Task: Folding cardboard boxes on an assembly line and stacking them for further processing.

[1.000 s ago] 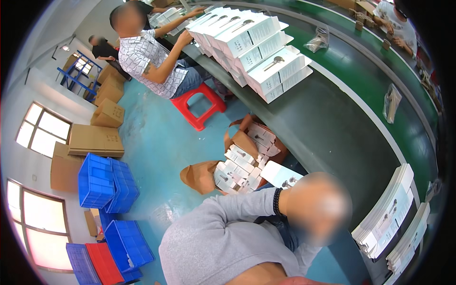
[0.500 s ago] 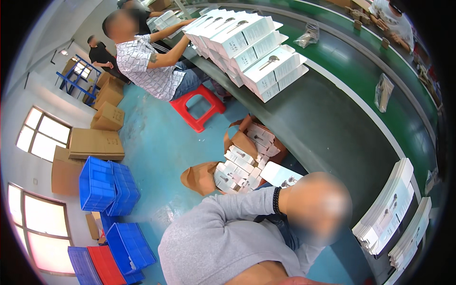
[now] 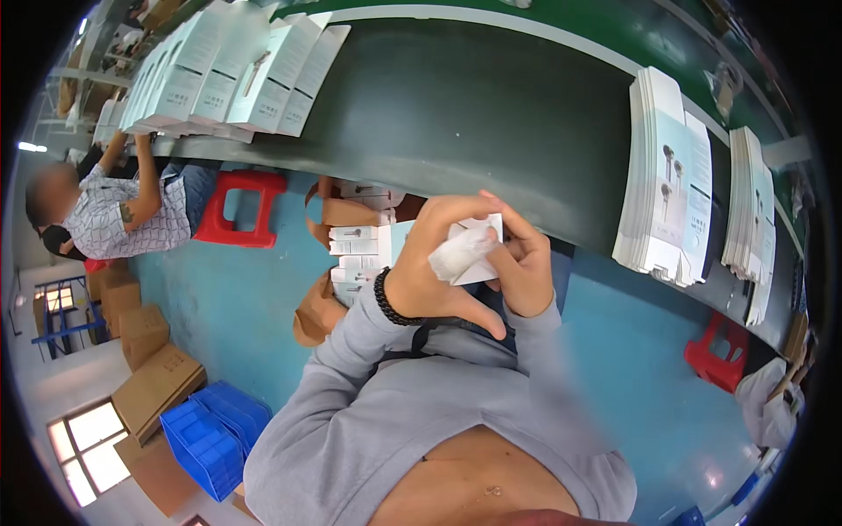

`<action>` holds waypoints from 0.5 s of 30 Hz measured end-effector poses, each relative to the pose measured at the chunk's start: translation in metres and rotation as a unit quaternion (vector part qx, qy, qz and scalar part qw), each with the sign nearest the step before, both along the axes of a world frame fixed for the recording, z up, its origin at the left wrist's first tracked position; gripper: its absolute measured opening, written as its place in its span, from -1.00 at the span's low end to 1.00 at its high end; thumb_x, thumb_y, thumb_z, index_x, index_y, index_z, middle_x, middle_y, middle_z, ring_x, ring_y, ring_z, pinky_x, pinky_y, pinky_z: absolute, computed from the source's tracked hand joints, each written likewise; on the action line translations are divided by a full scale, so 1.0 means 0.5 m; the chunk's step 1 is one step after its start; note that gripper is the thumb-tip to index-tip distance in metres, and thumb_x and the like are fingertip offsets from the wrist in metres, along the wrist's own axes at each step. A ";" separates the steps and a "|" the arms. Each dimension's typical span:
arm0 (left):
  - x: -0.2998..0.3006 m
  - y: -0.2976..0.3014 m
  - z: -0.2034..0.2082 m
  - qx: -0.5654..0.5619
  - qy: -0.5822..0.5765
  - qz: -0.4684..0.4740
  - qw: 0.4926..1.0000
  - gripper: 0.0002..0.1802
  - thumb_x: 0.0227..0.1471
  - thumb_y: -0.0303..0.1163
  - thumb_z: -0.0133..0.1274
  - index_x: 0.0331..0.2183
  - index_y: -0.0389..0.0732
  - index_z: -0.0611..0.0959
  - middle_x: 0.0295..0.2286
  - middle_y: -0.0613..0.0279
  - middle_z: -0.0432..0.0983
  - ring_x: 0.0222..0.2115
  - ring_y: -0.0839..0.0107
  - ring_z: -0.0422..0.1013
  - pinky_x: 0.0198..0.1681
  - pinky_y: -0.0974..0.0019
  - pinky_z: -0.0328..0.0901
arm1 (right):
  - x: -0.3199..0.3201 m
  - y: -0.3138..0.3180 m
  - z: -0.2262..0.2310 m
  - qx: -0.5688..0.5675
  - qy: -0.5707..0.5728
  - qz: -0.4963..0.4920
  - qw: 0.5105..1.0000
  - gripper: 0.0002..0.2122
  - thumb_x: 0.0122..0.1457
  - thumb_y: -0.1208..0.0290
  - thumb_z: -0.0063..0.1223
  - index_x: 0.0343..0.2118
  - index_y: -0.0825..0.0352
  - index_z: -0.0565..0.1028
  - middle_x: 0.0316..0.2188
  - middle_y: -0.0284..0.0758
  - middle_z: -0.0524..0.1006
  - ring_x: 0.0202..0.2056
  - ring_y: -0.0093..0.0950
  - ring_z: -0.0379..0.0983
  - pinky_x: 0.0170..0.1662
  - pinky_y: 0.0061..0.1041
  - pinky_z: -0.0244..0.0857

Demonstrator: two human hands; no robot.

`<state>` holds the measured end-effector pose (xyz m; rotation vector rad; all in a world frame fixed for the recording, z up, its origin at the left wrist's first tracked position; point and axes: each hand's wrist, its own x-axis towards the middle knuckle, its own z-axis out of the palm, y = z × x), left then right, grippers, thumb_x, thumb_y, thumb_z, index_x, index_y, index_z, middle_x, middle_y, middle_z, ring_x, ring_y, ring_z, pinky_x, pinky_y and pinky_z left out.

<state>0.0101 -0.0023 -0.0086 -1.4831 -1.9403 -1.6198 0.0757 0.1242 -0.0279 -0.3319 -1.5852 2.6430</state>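
Observation:
In front of my chest, just short of the bench edge, my two hands meet around a small white box (image 3: 479, 274) with its end toward me. My left hand (image 3: 427, 267), with a black beaded bracelet at the wrist, curls its fingers along the far side of the box while its thumb sticks out apart. A bundle in whitish wrapping (image 3: 462, 253) shows at the box's end; its contents are hidden. From the other side my right hand (image 3: 530, 267) grips the box, its thumb by the bundle.
On the dark bench (image 3: 474, 105) stand boxes (image 3: 263, 79) at the left and stacks of flat cartons (image 3: 664, 184) at the right. An open brown carton (image 3: 317, 311) of white boxes sits below. Nearby are a seated person (image 3: 132, 206), a red stool (image 3: 241, 210) and blue crates (image 3: 215, 434).
My view has turned down and toward the bench. Both hands now show, holding the white box with the wrapped bundle; earlier my hands were hidden and a white printed box showed beside my arm.

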 end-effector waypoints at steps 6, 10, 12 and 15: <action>0.012 -0.003 -0.013 0.014 -0.016 -0.013 1.000 0.13 -0.67 0.12 0.33 0.04 -0.02 0.27 -0.07 0.02 0.20 -0.16 0.15 0.22 -0.14 0.22 0.16 | 0.026 0.012 -0.004 0.006 -0.024 0.054 0.998 -0.54 0.05 0.69 -0.16 0.08 0.35 0.21 -0.10 -0.29 0.37 -0.49 -0.72 0.35 -0.57 -0.75 0.20; 0.010 -0.010 -0.015 0.029 -0.004 -0.010 1.000 0.21 -0.70 0.14 0.33 0.06 -0.07 0.21 -0.07 -0.02 0.18 -0.15 0.16 0.21 -0.14 0.24 0.18 | 0.024 -0.012 -0.030 -0.018 0.112 0.031 0.993 -0.42 0.03 0.55 0.00 0.14 0.33 0.08 0.04 -0.23 0.23 -0.17 -0.53 0.36 -0.21 -0.62 0.28; 0.007 -0.015 -0.031 0.105 -0.053 0.008 0.993 0.31 -0.74 0.17 0.33 0.10 -0.12 0.13 -0.06 -0.07 0.16 -0.14 0.21 0.20 -0.14 0.26 0.18 | 0.018 -0.017 -0.037 0.050 0.222 0.046 0.973 -0.18 -0.12 0.35 0.23 0.18 0.33 -0.04 0.12 -0.17 0.11 0.07 -0.36 0.15 0.04 -0.47 0.10; 0.020 -0.028 0.014 0.179 -0.140 0.049 0.973 0.36 -0.63 0.25 0.26 0.14 -0.13 -0.05 -0.06 -0.11 0.15 -0.21 0.24 0.25 -0.17 0.22 0.22 | 0.018 -0.021 -0.031 0.261 0.183 0.072 0.945 -0.01 -0.32 0.22 0.35 0.17 0.37 -0.04 0.01 -0.08 0.25 -0.04 -0.23 0.31 -0.07 -0.47 0.24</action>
